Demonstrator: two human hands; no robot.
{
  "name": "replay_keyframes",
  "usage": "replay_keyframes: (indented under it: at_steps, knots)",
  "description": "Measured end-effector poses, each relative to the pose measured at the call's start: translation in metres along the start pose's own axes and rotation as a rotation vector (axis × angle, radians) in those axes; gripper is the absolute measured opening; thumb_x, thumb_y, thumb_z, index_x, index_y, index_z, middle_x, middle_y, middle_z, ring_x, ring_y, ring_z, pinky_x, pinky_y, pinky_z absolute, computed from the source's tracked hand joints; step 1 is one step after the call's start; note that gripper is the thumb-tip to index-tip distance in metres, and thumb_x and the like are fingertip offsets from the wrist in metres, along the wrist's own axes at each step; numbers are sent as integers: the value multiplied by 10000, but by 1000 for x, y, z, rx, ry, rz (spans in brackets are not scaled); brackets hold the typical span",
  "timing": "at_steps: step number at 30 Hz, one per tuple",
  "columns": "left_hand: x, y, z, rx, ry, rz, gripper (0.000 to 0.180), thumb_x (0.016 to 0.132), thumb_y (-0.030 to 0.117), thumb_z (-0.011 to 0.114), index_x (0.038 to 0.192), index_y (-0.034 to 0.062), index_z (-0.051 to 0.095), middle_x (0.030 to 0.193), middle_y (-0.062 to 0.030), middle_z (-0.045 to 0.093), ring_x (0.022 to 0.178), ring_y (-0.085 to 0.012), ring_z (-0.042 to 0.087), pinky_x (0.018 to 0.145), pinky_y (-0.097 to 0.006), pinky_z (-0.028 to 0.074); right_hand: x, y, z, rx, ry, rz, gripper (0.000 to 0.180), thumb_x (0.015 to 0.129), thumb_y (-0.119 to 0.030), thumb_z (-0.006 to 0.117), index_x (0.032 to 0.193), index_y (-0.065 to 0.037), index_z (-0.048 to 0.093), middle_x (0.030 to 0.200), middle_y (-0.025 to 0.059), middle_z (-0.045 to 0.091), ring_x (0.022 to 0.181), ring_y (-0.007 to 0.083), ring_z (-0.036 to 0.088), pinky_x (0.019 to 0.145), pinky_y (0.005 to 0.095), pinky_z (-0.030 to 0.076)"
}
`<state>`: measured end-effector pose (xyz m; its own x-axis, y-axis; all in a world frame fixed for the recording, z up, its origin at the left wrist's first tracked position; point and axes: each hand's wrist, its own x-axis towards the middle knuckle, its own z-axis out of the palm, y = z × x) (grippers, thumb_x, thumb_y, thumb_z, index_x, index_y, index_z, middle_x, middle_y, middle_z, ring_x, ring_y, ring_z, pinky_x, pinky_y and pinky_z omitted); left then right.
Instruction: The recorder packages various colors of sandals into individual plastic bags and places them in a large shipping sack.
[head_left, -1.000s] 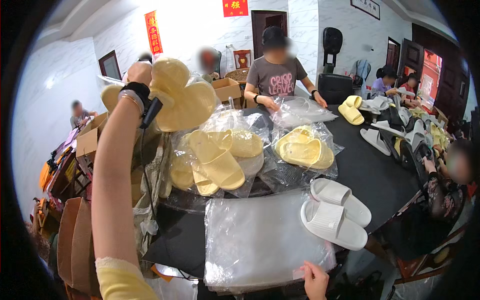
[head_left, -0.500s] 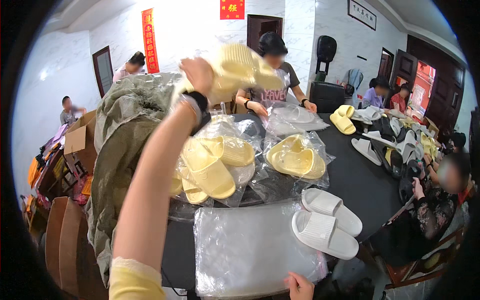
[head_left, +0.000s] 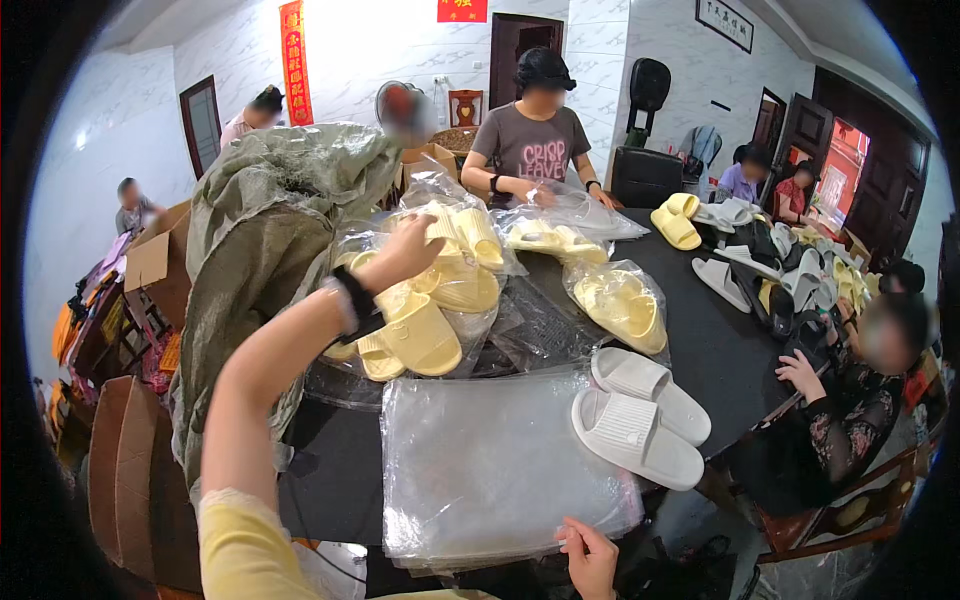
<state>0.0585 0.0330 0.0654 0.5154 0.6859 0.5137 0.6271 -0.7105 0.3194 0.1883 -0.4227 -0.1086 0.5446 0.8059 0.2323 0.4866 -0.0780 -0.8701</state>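
Note:
My left hand (head_left: pixel 408 250), reached out over the pile, is closed at the near end of a bagged pair of yellow slippers (head_left: pixel 472 238). Its fingertips are partly hidden. Below it lie more yellow slippers (head_left: pixel 425 335) in clear bags. My right hand (head_left: pixel 590 562) pinches the near edge of a stack of clear plastic bags (head_left: pixel 480 470) on the dark table. A pair of white slippers (head_left: pixel 640 435) rests unbagged across the stack's right side. Behind the stack, another bagged yellow pair (head_left: pixel 618 310) lies by itself.
A large green woven sack (head_left: pixel 260 220) stands at the left, with cardboard boxes (head_left: pixel 130 470) beyond it. Across the dark table (head_left: pixel 690 300), a person (head_left: pixel 530 140) handles a clear bag. Loose slippers (head_left: pixel 800 270) heap at the right, where another person (head_left: pixel 850 400) sits.
My left hand has come down from high up with a bagged yellow pair, onto the pile. Another bagged yellow pair now shows farther back. My right hand stays by the bags' edge.

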Motion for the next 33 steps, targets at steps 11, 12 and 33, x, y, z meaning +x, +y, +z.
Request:
replay_keyframes:
  at_steps: [11, 12, 33]
  knots:
    - [-232, -77, -227, 391, -591, -440, 402, 861, 348, 551, 959, -32, 634, 890, -222, 631, 860, -361, 600, 780, -414, 463, -2, -79, 36, 254, -442, -39, 169, 879, -57, 559, 1030, -6, 617, 758, 86, 647, 637, 161, 594, 586, 257, 466]
    - [-255, -98, -236, 433, -711, -577, 432, 870, 374, 530, 917, -40, 643, 835, -225, 634, 813, -364, 610, 749, -422, 468, -5, -89, 42, 257, -493, -48, 169, 879, -57, 559, 1030, -6, 617, 758, 86, 647, 637, 161, 594, 586, 257, 466]
    - [-449, -303, -226, -757, 378, -937, 158, 796, 71, 492, 880, 2, 607, 808, -122, 645, 740, -239, 637, 664, -386, 516, 49, -255, 195, 43, -1096, -812, 317, 822, -37, 582, 1139, -33, 570, 1063, 123, 572, 906, 255, 583, 778, 327, 475]
